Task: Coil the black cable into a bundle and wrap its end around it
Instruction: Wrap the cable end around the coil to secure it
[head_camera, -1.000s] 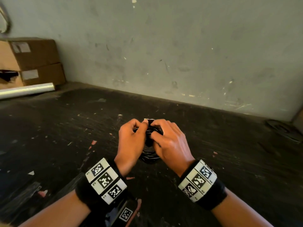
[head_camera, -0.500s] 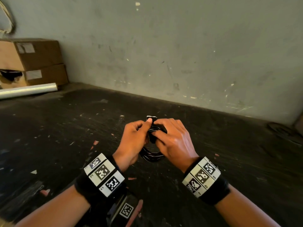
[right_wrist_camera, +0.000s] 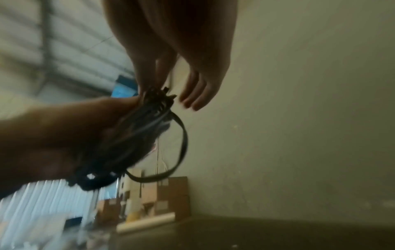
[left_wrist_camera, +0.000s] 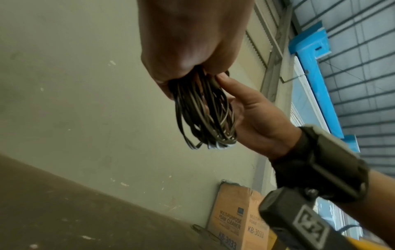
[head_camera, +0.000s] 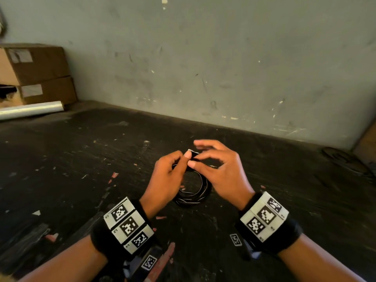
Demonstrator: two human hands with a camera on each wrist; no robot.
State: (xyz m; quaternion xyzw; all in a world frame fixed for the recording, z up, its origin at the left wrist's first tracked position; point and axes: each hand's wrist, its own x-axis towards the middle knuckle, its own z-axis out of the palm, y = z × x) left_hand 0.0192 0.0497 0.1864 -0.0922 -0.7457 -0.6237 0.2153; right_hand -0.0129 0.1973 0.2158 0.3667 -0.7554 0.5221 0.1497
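Note:
The black cable [head_camera: 195, 197] is a coil of several loops hanging above the dark table [head_camera: 81, 180] between both hands. My left hand [head_camera: 181, 161] grips the top of the coil, thumb up against it. In the left wrist view its curled fingers close round the bunched loops [left_wrist_camera: 203, 115]. My right hand [head_camera: 198, 160] pinches the cable's end at the top of the coil between thumb and forefinger, its other fingers spread out. The right wrist view is blurred and shows the coil [right_wrist_camera: 149, 135] held in the left hand, with one loop standing out.
Two stacked cardboard boxes [head_camera: 34, 74] and a shiny roll [head_camera: 30, 109] lie at the back left. A grey wall [head_camera: 203, 58] bounds the table's far edge. A flat dark object [head_camera: 345, 161] lies at the far right, by a foam cleaner box [left_wrist_camera: 235, 228].
The right hand's outer fingers have lifted off the bundle and spread. The hands have drawn slightly apart, and the coil now hangs open as a ring below them.

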